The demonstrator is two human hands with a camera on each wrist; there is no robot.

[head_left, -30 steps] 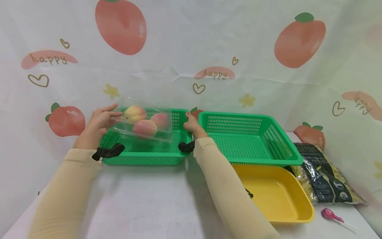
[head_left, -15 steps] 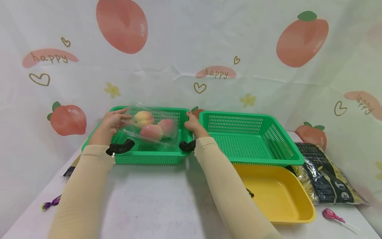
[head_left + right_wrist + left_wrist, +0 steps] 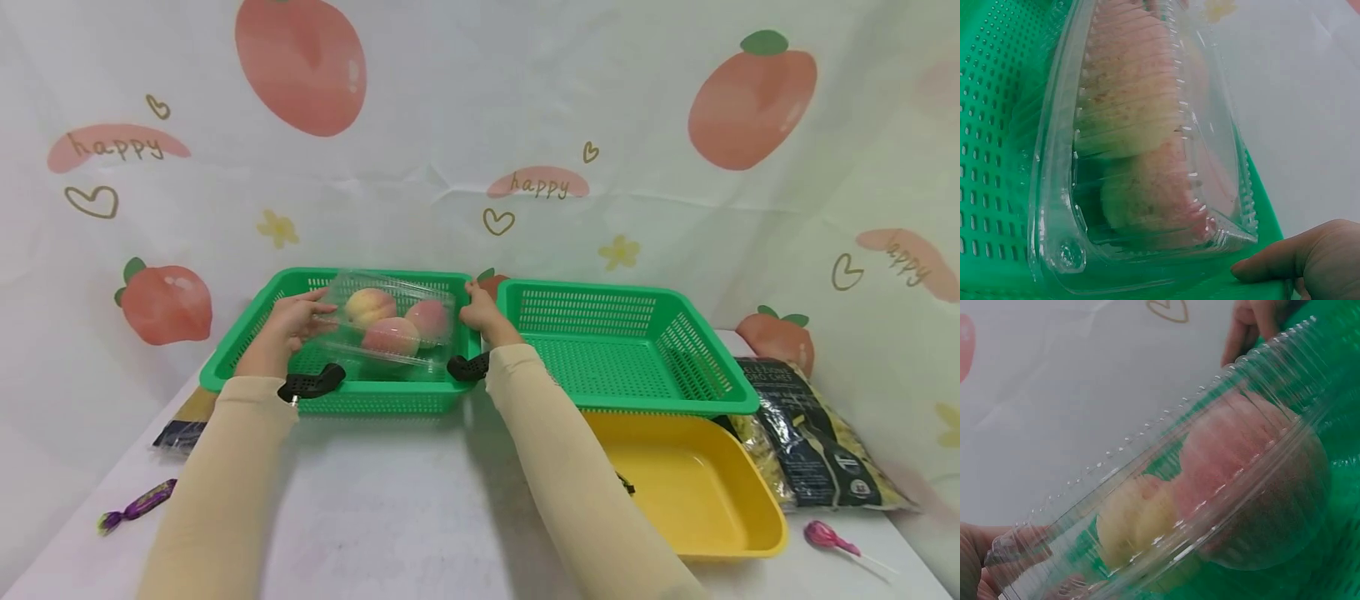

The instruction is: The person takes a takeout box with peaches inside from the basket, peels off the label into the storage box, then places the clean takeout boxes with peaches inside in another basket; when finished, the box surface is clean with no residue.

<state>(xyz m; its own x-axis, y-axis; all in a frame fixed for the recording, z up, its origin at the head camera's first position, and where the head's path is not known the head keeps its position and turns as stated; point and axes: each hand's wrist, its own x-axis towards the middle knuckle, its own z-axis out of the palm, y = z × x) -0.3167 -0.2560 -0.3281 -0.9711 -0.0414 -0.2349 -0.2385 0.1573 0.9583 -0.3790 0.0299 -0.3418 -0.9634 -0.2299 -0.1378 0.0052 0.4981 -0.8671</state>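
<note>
My left hand grips the left end of a clear plastic clamshell box. Inside the box lie several peaches, yellow and pink. The box is tilted, its right end lower, and overlaps the inside of the left green basket. On that basket's right rim, my right hand pinches the edge with thumb and fingers. From the right wrist, the near end of the box shows just inside the rim, close to the right thumb.
A second green basket stands just right of the first. In front of it sits a yellow tray, partly behind my right sleeve. Farther right lie a pasta bag and a pink lollipop. At left are a purple-wrapped candy and another bag.
My left hand has carried the box of peaches to the right and down into the left basket. The candy and bag at left have come into sight. My right hand stays on the rim.
</note>
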